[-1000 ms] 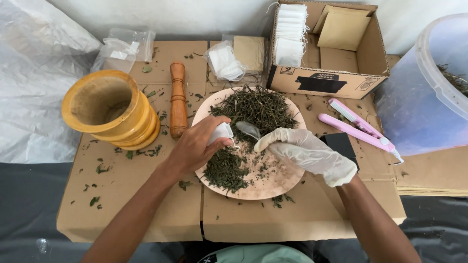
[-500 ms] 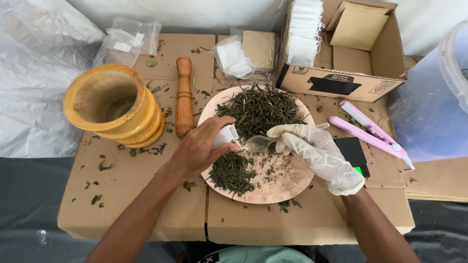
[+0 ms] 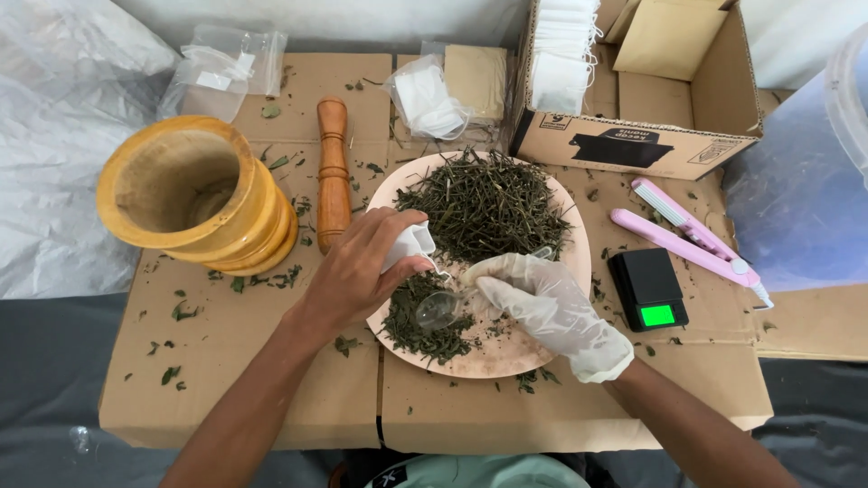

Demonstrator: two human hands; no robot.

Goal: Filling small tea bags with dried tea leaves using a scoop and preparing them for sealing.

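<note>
Cardboard (image 3: 271, 380) covers the table, with grey floor below and clear plastic (image 3: 63, 163) at the left. A box (image 3: 669, 108) sits at the back. A wooden mortar (image 3: 194, 199) stands beside a pestle (image 3: 333, 172). The plate (image 3: 561, 298) in the middle holds dry leaves (image 3: 488, 208). The left hand (image 3: 362, 267) pinches a small white bag (image 3: 409, 246) over the plate. The gloved right hand (image 3: 542, 303) grips a clear scoop (image 3: 438, 309) by the crushed leaves.

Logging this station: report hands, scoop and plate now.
Left hand holds small white bag. Gloved right hand dips clear scoop into dried leaves on plate. Nothing obstructing.
</note>
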